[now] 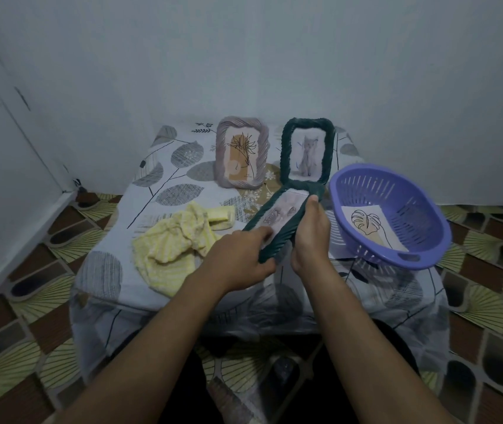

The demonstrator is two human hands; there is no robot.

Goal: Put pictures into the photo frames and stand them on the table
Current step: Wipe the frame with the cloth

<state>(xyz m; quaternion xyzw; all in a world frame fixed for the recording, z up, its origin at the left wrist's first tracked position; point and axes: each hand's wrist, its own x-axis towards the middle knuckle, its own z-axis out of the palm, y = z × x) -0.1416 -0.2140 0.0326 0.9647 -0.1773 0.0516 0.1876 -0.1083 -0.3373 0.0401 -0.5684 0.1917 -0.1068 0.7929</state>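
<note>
I hold a dark green rope-edged photo frame (299,206) tilted above the table, with a pale picture in it. My left hand (238,255) grips its near end, fingers over the picture's lower edge. My right hand (311,234) grips its right side, thumb up along the rim. Behind it a second dark green frame (286,148) with a cat picture stands upright. To its left stands a pale pink frame (222,154) holding a plant drawing. A leaf picture (372,228) lies inside the purple basket (409,191).
The low table (164,166) wears a leaf-print cloth and sits against a pale wall. A crumpled yellow cloth (170,249) lies at the left, with a yellow sponge (219,217) beside it. The basket sits at the table's right edge. Patterned floor surrounds everything.
</note>
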